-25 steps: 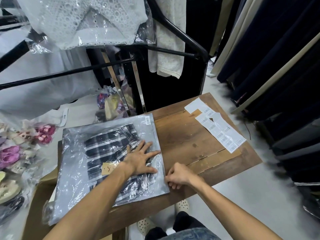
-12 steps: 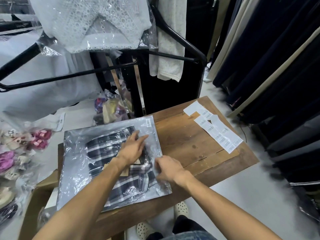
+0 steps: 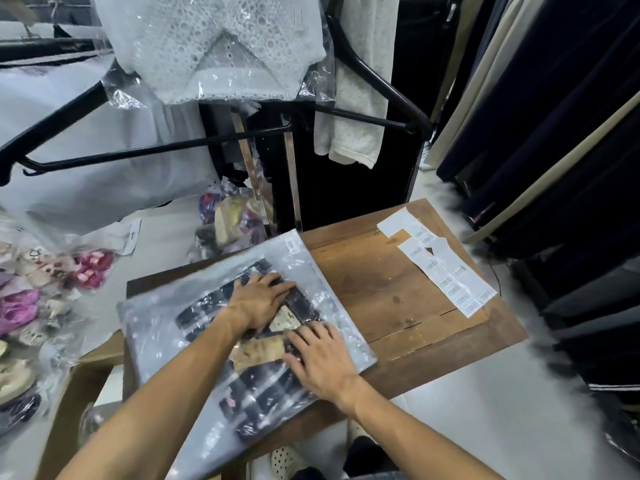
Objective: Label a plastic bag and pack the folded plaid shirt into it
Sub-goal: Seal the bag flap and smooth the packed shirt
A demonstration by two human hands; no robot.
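Observation:
A clear plastic bag (image 3: 162, 320) lies on the wooden table (image 3: 391, 289), with the folded dark plaid shirt (image 3: 259, 386) inside it. A small barcode label (image 3: 293, 246) sticks to the bag's far corner. A tan hang tag (image 3: 258, 351) shows through the plastic. My left hand (image 3: 261, 299) lies flat on the bag over the shirt's upper part. My right hand (image 3: 320, 358) presses flat on the bag just nearer to me, fingers spread. Neither hand grips anything.
Strips of barcode labels (image 3: 446, 271) lie on the table's right side. Black garment rails (image 3: 374, 81) with bagged white clothes hang ahead. Dark garments hang at the right. Bagged small items (image 3: 86, 268) lie on the floor at left. A cardboard box (image 3: 79, 379) stands by the table's left.
My right hand moved from the bag's near right edge onto the bag over the shirt. My left hand slid farther up the bag. The bag has turned slightly.

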